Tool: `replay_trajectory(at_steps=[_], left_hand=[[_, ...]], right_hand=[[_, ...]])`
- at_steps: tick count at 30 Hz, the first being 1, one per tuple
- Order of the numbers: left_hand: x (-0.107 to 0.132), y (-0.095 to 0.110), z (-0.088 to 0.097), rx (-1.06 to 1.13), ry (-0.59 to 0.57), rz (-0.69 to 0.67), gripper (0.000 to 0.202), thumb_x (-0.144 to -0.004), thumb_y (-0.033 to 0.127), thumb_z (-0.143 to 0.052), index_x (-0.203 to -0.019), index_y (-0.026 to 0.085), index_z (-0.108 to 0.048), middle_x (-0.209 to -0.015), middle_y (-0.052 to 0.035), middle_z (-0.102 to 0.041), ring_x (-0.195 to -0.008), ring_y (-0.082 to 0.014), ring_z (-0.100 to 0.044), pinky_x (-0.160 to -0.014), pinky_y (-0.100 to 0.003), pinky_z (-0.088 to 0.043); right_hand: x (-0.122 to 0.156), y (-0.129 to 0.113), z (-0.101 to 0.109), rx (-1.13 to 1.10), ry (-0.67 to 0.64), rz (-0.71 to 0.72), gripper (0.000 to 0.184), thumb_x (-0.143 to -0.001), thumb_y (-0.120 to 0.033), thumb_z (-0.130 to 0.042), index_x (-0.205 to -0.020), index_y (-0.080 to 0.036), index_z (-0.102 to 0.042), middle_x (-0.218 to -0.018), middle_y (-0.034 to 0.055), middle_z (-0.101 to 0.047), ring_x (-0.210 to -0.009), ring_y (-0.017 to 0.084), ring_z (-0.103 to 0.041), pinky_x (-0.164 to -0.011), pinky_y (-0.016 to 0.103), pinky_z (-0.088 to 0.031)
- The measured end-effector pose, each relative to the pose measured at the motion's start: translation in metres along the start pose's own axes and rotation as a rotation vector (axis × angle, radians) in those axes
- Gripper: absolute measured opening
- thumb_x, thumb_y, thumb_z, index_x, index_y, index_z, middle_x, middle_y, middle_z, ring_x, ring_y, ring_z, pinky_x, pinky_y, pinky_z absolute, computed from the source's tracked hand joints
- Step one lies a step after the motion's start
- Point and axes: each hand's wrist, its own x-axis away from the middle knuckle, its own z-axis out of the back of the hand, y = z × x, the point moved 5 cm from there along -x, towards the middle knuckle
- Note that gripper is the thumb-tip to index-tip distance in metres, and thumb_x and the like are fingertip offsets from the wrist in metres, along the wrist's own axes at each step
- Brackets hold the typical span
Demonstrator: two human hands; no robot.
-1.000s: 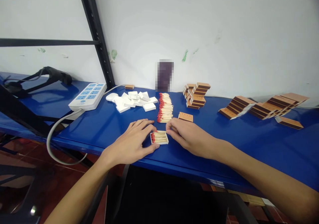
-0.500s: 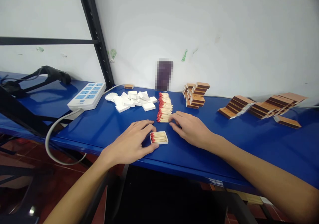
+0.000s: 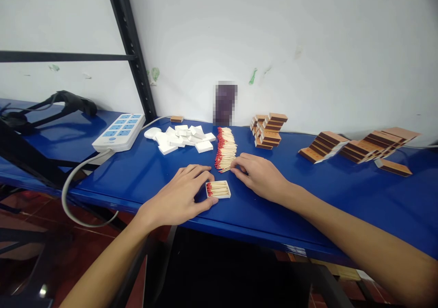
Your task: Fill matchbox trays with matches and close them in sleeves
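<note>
A small white matchbox tray (image 3: 219,189) full of red-tipped matches lies near the front edge of the blue table (image 3: 342,194). My left hand (image 3: 178,198) grips the tray's left end between thumb and fingers. My right hand (image 3: 262,176) lies just right of the tray. Its fingers are curled together at the near end of a long pile of loose matches (image 3: 226,146), touching the nearest ones. I cannot see whether any match is lifted off the table.
Empty white trays (image 3: 185,137) are heaped left of the pile. Brown sleeves stand stacked (image 3: 270,130) behind my right hand, with more in rows (image 3: 359,148) at the far right. A power strip (image 3: 118,132) with its cable, a black shelf post (image 3: 133,52) and a black tool (image 3: 51,107) are at the left.
My right hand has left the tray's right end and moved back to the near end of the match pile, covering the single brown sleeve. My left hand stays on the tray.
</note>
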Motion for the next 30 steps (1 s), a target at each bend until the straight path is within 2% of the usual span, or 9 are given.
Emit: replay_trajectory(at_steps=[12, 19, 25, 30], left_hand=[[-0.0001, -0.0002, 0.0001, -0.012, 0.006, -0.012, 0.032, -0.093, 0.047, -0.052, -0.114, 0.024, -0.057, -0.135, -0.0065, -0.052, -0.125, -0.0290, -0.044, -0.103, -0.046, -0.035], [-0.0005, -0.0005, 0.0002, -0.002, 0.019, -0.017, 0.031, -0.093, 0.047, -0.052, -0.114, 0.025, -0.057, -0.135, -0.0068, -0.052, -0.126, -0.0300, -0.043, -0.102, -0.046, -0.036], [-0.0004, -0.0007, 0.0003, -0.005, 0.012, -0.016, 0.031, -0.092, 0.047, -0.052, -0.114, 0.025, -0.057, -0.135, -0.0065, -0.052, -0.125, -0.0298, -0.044, -0.102, -0.046, -0.036], [-0.0002, -0.0003, 0.0004, -0.021, 0.005, -0.013, 0.032, -0.093, 0.048, -0.051, -0.114, 0.024, -0.056, -0.136, -0.0069, -0.052, -0.125, -0.0298, -0.044, -0.101, -0.047, -0.037]], right_hand=[[0.0005, -0.0012, -0.0018, -0.065, -0.020, 0.029, 0.021, -0.096, -0.026, -0.045, -0.098, -0.021, -0.064, -0.085, 0.0037, -0.062, -0.080, 0.018, -0.056, -0.066, 0.029, -0.037], [0.0010, -0.0015, -0.0024, -0.089, -0.017, 0.042, 0.019, -0.096, -0.026, -0.044, -0.091, -0.020, -0.062, -0.080, 0.0028, -0.060, -0.076, 0.017, -0.054, -0.066, 0.029, -0.037], [0.0025, -0.0028, -0.0019, -0.081, -0.017, 0.065, 0.019, -0.095, -0.027, -0.046, -0.102, -0.021, -0.063, -0.082, 0.0027, -0.060, -0.079, 0.018, -0.055, -0.070, 0.029, -0.038], [0.0025, -0.0030, -0.0017, -0.070, -0.015, 0.061, 0.020, -0.095, -0.026, -0.046, -0.104, -0.021, -0.064, -0.083, 0.0030, -0.060, -0.081, 0.018, -0.055, -0.069, 0.029, -0.038]])
